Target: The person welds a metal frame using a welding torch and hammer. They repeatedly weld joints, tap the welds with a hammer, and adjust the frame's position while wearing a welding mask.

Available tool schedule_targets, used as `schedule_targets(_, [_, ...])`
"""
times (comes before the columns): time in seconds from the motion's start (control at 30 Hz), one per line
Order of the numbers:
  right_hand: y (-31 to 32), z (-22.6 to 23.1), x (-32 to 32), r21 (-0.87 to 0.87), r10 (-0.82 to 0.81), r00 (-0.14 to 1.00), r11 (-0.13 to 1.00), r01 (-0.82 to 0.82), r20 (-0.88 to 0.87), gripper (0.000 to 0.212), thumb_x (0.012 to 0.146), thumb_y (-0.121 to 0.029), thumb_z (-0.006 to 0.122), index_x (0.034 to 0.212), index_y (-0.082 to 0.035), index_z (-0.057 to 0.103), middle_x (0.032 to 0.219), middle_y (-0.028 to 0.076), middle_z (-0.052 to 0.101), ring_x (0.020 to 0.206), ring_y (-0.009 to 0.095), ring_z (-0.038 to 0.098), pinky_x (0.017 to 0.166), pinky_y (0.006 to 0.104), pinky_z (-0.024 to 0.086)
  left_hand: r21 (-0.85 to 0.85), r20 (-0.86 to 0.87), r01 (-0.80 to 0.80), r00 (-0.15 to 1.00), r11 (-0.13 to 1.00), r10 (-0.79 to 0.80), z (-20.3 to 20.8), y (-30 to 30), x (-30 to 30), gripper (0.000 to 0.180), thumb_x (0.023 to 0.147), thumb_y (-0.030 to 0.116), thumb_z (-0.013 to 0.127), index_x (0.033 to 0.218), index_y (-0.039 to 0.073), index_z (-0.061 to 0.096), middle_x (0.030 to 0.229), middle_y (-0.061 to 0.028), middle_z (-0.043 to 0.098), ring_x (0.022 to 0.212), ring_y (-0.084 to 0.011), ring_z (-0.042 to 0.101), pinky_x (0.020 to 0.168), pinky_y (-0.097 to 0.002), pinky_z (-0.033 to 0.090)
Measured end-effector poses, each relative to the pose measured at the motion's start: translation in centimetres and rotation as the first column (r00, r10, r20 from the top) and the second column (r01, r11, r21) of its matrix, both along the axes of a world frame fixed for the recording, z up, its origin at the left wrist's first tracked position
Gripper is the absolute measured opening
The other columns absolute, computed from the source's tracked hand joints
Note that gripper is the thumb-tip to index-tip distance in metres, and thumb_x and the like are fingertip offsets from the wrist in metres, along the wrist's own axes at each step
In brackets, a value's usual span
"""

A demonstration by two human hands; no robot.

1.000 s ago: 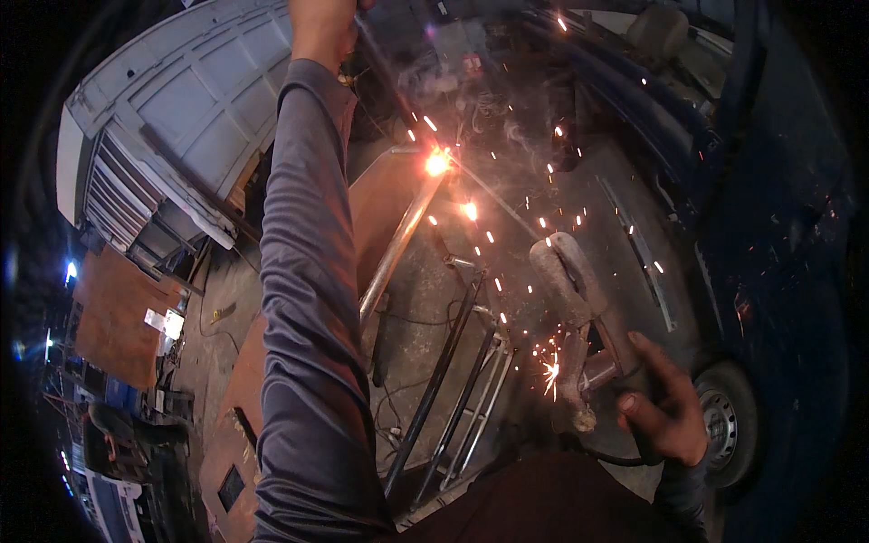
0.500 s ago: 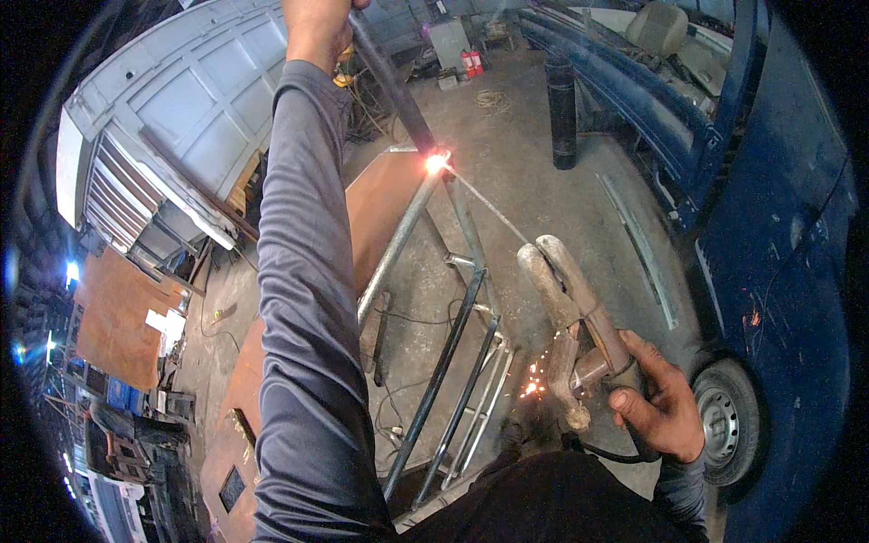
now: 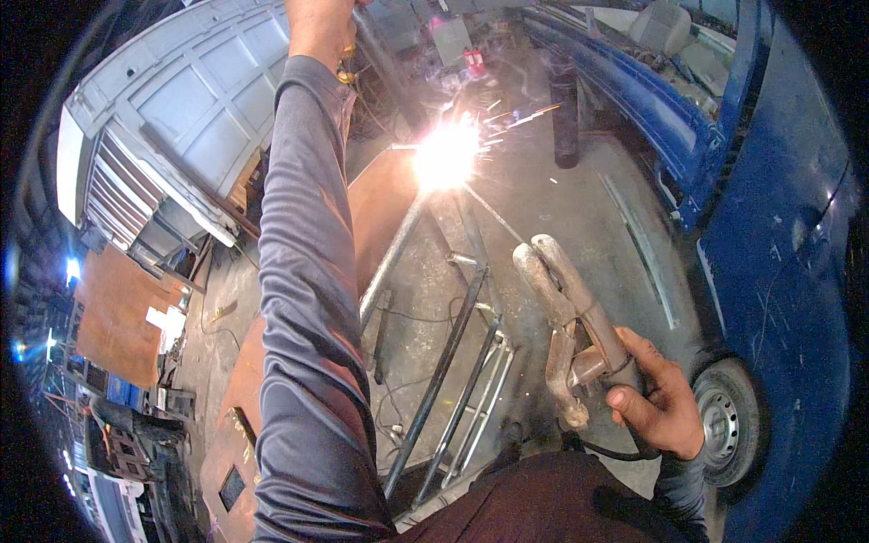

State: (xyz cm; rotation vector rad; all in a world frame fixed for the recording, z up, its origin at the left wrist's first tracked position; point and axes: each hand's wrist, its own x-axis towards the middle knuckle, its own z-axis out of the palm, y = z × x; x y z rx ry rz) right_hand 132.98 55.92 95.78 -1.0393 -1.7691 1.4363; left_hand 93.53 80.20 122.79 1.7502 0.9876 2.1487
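My right hand is closed round the handle of a worn electrode holder. A thin welding rod runs from its jaws up to a glaring white arc that throws sparks and hides the joint beneath. My left hand, at the upper edge and partly cut off, grips a dark pipe whose lower end disappears into the glare. Below the arc stands a frame of welded metal tubes, with dark and bare crossbars nearer to me.
A blue vehicle body with a wheel stands close on the right. A dark cylinder and a flat metal strip are beyond the frame. Brown board lies behind my left sleeve. A cable hangs below the holder.
The small red glow at the rod's tip has flared into a large white arc with sparks and smoke. The sparks near the holder are gone. Both hands have barely moved.
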Motion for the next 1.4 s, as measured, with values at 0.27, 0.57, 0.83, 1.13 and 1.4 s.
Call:
schedule_targets(0.27, [-0.5, 1.7, -0.3, -0.092, 0.014, 1.000, 0.996, -0.015, -0.005, 0.071, 0.092, -0.031, 0.077, 0.149, 0.001, 0.048, 0.125, 0.019, 0.069, 0.088, 0.022, 0.071, 0.082, 0.0348, 0.057, -0.041, 0.008, 0.015, 1.000, 0.999, -0.014, 0.3, -0.7, -0.2, 0.013, 0.091, 0.015, 0.067, 0.080, 0.013, 0.060, 0.066, 0.0031, 0.052, 0.054, -0.0097, 0.047, 0.048, -0.0287, 0.039])
schedule_targets(0.57, [-0.8, 1.0, -0.1, -0.036, -0.036, 0.997, 0.999, 0.034, -0.067, 0.069, 0.090, -0.022, 0.077, 0.149, -0.001, 0.049, 0.122, 0.013, 0.068, 0.081, 0.014, 0.067, 0.069, 0.0309, 0.058, -0.125, 0.028, 0.006, 1.000, 0.992, -0.002, -0.4, -0.8, -0.3, 0.014, 0.092, 0.016, 0.068, 0.080, 0.012, 0.060, 0.066, 0.0026, 0.052, 0.054, -0.0097, 0.048, 0.048, -0.0279, 0.040])
schedule_targets(0.83, [-1.2, 1.4, -0.5, -0.081, -0.041, 0.991, 0.996, 0.031, -0.124, 0.069, 0.092, -0.019, 0.075, 0.151, 0.001, 0.046, 0.122, 0.015, 0.067, 0.074, 0.013, 0.065, 0.067, 0.0305, 0.055, -0.035, 0.012, 0.029, 1.000, 0.999, -0.029, 0.3, 0.3, -0.6, 0.015, 0.091, 0.017, 0.069, 0.080, 0.011, 0.062, 0.067, 0.0024, 0.053, 0.054, -0.0090, 0.048, 0.047, -0.0261, 0.040])
schedule_targets(1.13, [-1.0, 0.7, -0.7, -0.108, -0.040, 0.996, 0.994, 0.031, -0.084, 0.072, 0.092, -0.026, 0.079, 0.150, 0.003, 0.047, 0.115, 0.021, 0.070, 0.072, 0.015, 0.067, 0.072, 0.0329, 0.056, -0.020, 0.025, 0.038, 0.999, 0.999, -0.038, 0.4, 0.3, -0.9, 0.011, 0.091, 0.013, 0.069, 0.085, 0.010, 0.061, 0.070, 0.0018, 0.053, 0.056, -0.0089, 0.049, 0.048, -0.0261, 0.041])
schedule_targets(1.4, [-0.8, -0.4, -0.7, 0.047, -0.056, 0.996, 0.997, 0.059, -0.070, 0.070, 0.092, -0.028, 0.079, 0.147, 0.005, 0.050, 0.119, 0.020, 0.071, 0.073, 0.016, 0.068, 0.075, 0.0326, 0.056, 0.014, -0.004, 0.087, 0.996, 0.996, -0.087, 0.5, 0.1, -0.7, 0.010, 0.091, 0.011, 0.069, 0.086, 0.010, 0.061, 0.070, 0.0018, 0.052, 0.056, -0.0092, 0.050, 0.047, -0.0254, 0.041])
